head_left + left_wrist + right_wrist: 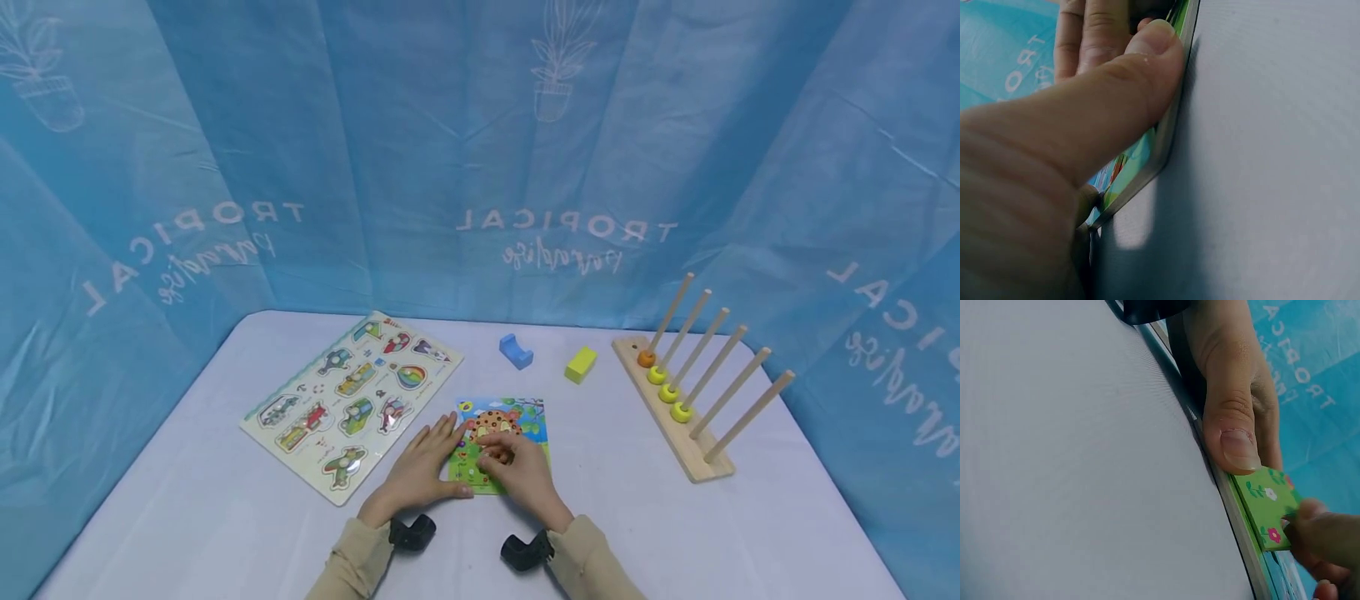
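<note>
A small picture board [543, 481] shows a brown spotted cartoon animal on green and blue. My left hand [426, 467] rests along its left side, fingers extended forward and thumb at the lower left corner. Over the picture, my right hand [523, 475] pinches with thumb and forefinger. In the right wrist view, a green flowered puzzle piece [1263, 503] sits at the board's edge, with the left thumb at one side and the right fingertips at the other. The left wrist view shows the left thumb [1147, 62] over the board's edge; the other fingers are partly hidden.
To the left lies a vehicle peg puzzle [386, 375]. Behind the board are a blue curved block [516, 352] and a yellow block [581, 365]. At right stands a wooden peg rack [678, 425] with upright rods and several orange and yellow beads. A blue curtain surrounds the white table.
</note>
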Demonstrator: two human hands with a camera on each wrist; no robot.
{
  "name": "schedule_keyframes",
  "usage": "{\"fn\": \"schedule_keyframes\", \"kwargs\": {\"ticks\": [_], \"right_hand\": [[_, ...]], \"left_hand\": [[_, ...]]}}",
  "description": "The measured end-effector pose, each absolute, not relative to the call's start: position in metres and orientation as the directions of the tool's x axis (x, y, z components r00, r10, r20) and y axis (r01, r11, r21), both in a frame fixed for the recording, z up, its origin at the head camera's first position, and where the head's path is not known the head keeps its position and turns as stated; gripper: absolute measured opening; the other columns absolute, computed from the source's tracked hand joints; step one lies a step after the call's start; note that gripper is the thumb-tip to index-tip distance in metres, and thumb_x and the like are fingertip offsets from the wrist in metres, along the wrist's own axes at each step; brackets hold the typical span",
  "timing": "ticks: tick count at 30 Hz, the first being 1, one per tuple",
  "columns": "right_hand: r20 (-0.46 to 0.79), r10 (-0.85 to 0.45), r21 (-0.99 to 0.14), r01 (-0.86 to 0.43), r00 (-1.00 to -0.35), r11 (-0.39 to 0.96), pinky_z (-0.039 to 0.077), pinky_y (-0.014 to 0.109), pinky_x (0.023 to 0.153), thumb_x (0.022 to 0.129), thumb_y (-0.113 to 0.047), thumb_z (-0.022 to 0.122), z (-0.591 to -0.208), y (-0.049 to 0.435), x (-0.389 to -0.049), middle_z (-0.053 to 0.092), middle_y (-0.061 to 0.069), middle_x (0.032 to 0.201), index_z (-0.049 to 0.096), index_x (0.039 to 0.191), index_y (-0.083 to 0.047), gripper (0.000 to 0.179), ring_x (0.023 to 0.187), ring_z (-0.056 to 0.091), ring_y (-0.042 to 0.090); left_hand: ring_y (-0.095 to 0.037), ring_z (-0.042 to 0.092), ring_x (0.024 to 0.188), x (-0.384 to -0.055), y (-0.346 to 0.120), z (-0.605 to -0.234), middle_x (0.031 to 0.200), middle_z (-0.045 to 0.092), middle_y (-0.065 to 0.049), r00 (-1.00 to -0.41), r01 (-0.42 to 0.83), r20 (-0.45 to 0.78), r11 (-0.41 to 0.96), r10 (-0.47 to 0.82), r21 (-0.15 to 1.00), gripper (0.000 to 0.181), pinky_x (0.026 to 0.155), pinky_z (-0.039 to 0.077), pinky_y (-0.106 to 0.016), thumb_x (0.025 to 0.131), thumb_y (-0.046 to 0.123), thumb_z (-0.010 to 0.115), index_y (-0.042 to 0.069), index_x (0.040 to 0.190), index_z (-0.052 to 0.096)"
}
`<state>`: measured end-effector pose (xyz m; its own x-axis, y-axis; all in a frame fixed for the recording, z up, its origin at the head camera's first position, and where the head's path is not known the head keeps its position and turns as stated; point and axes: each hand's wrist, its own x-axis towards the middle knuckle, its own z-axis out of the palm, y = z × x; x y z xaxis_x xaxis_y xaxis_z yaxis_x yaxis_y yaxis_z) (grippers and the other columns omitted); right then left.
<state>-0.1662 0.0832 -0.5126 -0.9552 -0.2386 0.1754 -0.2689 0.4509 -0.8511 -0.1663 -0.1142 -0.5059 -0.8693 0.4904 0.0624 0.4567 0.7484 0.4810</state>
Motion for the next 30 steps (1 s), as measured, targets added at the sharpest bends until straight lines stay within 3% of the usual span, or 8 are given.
{"fn": "schedule_keyframes", "kwargs": {"ticks": [7, 13, 17, 23, 30], "right_hand": [[0.229, -0.302, -0.687, -0.374, -0.925, 0.623, 0.041, 0.018, 0.060, 0.075, -0.029, 0.077, -0.515, 0.081, -0.166, 0.060, -0.012, 0.086, 0.065, 0.111, -0.019, 0.039, 0.070, 0.046, 0.003], [0.247, -0.309, -0.656, -0.393, -0.918, 0.644, 0.039, 0.021, 0.063, 0.075, -0.024, 0.078, -0.511, 0.080, -0.162, 0.051, -0.001, 0.107, 0.069, 0.099, -0.016, 0.027, 0.074, 0.042, 0.007], [0.263, -0.303, -0.648, -0.400, -0.916, 0.648, 0.038, 0.021, 0.063, 0.074, -0.022, 0.078, -0.510, 0.079, -0.161, 0.052, 0.001, 0.108, 0.067, 0.103, -0.015, 0.032, 0.073, 0.042, 0.007], [0.256, -0.325, -0.683, -0.408, -0.911, 0.606, 0.042, 0.020, 0.064, 0.075, -0.024, 0.078, -0.512, 0.081, -0.165, 0.053, 0.000, 0.107, 0.063, 0.112, -0.014, 0.041, 0.075, 0.046, 0.007], [0.107, -0.344, -0.891, -0.243, -0.933, 0.383, 0.048, 0.024, 0.064, 0.085, -0.021, 0.067, -0.495, 0.102, -0.172, 0.059, 0.005, 0.108, 0.053, 0.126, -0.010, 0.045, 0.077, 0.055, 0.012]], "left_hand": [[-0.031, 0.014, 0.140, -0.166, -0.114, -0.504, 0.153, 0.016, -0.015, -0.864, 0.470, 0.074, 0.747, 0.497, 0.469, 0.098, 0.114, 0.011, -0.048, 0.074, 0.055, 0.068, 0.006, 0.146, 0.024], [-0.031, 0.014, 0.141, -0.167, -0.113, -0.505, 0.153, 0.016, -0.015, -0.864, 0.472, 0.073, 0.749, 0.499, 0.465, 0.098, 0.114, 0.011, -0.048, 0.074, 0.055, 0.067, 0.006, 0.146, 0.023], [-0.031, 0.014, 0.140, -0.166, -0.114, -0.505, 0.153, 0.016, -0.015, -0.864, 0.472, 0.074, 0.750, 0.498, 0.464, 0.098, 0.114, 0.011, -0.048, 0.074, 0.055, 0.068, 0.005, 0.146, 0.024], [-0.031, 0.015, 0.140, -0.167, -0.115, -0.505, 0.152, 0.017, -0.016, -0.860, 0.483, 0.085, 0.749, 0.503, 0.453, 0.096, 0.114, 0.012, -0.048, 0.075, 0.055, 0.067, 0.005, 0.145, 0.026], [-0.033, 0.015, 0.140, -0.166, -0.115, -0.500, 0.152, 0.017, -0.018, -0.867, 0.466, 0.077, 0.744, 0.493, 0.480, 0.096, 0.114, 0.012, -0.049, 0.075, 0.054, 0.068, 0.005, 0.145, 0.026]]}}
